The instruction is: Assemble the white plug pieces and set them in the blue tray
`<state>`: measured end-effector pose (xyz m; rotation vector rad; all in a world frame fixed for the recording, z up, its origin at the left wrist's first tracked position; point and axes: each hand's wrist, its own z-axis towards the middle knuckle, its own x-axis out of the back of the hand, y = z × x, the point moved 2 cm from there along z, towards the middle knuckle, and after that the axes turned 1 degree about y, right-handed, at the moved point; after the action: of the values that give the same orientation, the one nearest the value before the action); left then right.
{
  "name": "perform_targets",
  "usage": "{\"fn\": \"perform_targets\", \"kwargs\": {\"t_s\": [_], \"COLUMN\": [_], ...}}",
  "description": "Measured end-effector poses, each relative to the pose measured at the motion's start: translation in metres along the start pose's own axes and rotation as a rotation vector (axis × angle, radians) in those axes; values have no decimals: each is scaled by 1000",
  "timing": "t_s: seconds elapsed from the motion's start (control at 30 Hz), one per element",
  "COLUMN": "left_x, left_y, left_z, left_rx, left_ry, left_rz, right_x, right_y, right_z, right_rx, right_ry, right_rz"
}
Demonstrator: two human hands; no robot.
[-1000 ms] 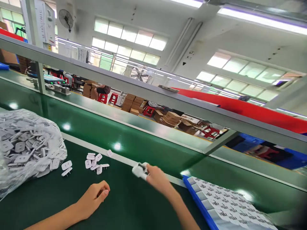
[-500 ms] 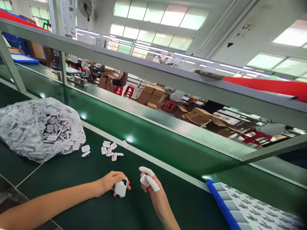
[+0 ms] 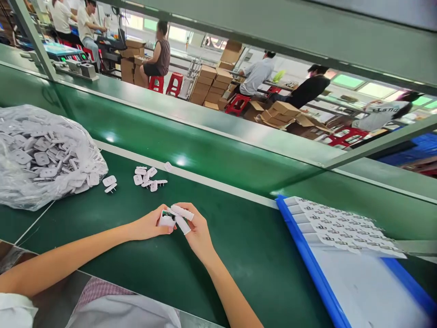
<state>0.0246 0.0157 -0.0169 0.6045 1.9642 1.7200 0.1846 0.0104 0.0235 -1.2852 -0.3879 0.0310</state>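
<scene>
My left hand [image 3: 150,224] is closed round a small white charger housing [image 3: 166,220] whose open end shows green inside. My right hand [image 3: 193,228], with white finger cots on thumb and forefinger, meets it from the right and pinches at the housing's open end. Both hands hover just above the dark green table mat [image 3: 239,255]. A small scatter of white plug plates [image 3: 146,176] lies beyond the hands. A clear plastic bag [image 3: 37,155] full of the same plates sits at the far left.
A blue tray [image 3: 309,264] with rows of white housings stands at the right. Behind the mat runs a green conveyor belt [image 3: 191,141] under a grey frame rail. Several people sit on red stools among cardboard boxes across the hall.
The view has tipped downward. My right hand has closed in on the housing held in my left hand; a second ago the right hand held it farther out and passed it over.
</scene>
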Motion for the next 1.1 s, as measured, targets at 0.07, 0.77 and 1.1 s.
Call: {"fn": "perform_targets", "kwargs": {"t_s": [0.07, 0.77, 1.1], "left_x": [-2, -2, -2], "left_y": [2, 8, 5], "left_z": [-1, -2, -3], "left_rx": [7, 29, -32], "left_ry": [25, 96, 87], "left_rz": [98, 254, 101], "right_x": [-1, -3, -1], "right_y": [3, 11, 10], "right_z": [-1, -2, -2], "right_rx": [17, 27, 204], "right_ry": [-17, 57, -7], "right_rz": [-42, -91, -237]}}
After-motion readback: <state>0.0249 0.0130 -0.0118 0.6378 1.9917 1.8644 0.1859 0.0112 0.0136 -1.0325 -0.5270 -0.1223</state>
